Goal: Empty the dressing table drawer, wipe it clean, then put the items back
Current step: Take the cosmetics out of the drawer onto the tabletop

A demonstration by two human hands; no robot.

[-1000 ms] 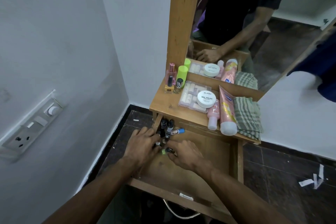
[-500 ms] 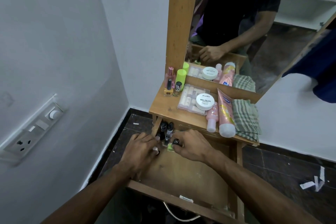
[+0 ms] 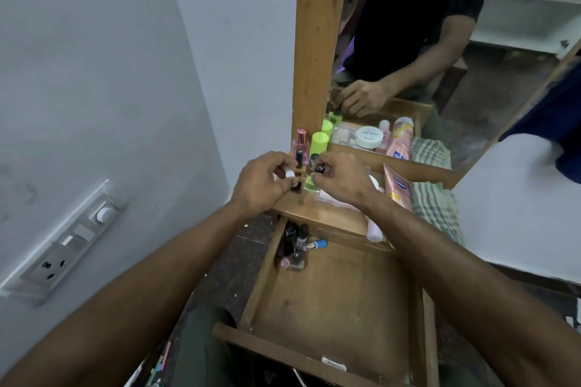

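Both hands over the tabletop (image 3: 317,214), bottles upright
Left hand (image 3: 262,181) pinches a white-capped bottle (image 3: 290,177); right hand (image 3: 341,177) pinches a green one (image 3: 311,184); shelf just beneath.

So the wooden dressing table top (image 3: 333,214) sits mid-frame, right under the mirror, and it's pretty crowded. At its left end there's a pink perfume bottle (image 3: 301,143), a lime green capped bottle (image 3: 319,144) just beside it, and a couple of small dark-capped nail polish bottles (image 3: 299,158) in front. Toward the right lie a pink tube (image 3: 396,185), a pale pink bottle (image 3: 374,231) on its side at the front edge, and a folded green checked cloth (image 3: 435,207).
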